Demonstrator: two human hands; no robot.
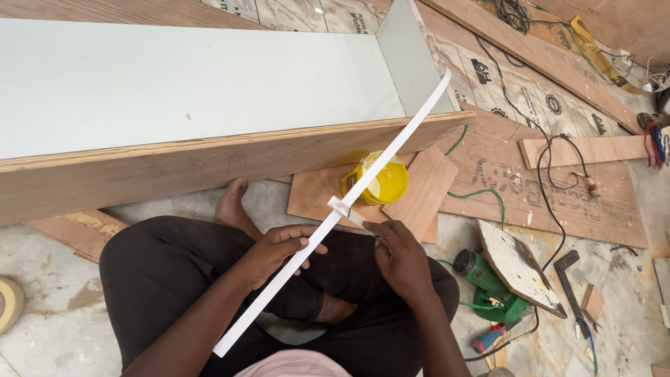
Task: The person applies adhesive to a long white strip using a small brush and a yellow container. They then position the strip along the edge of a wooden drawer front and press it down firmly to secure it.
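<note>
concrete floor (56, 328) crowded right, barer left. left hand (279, 248) grips white edge strip (335, 216) running diagonally past plywood cabinet edge (209, 164); right hand (398, 255) pinches small applicator (354, 218) against it, near yellow glue tin (384, 183).

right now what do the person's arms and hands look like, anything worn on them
Both arms are bare from the forearm down: no sleeves, gloves, watch, bands or rings show on the left hand or the right hand. Fingernails look short. The only clothing in view is dark trousers and a bit of pink shirt at the bottom edge.
</note>
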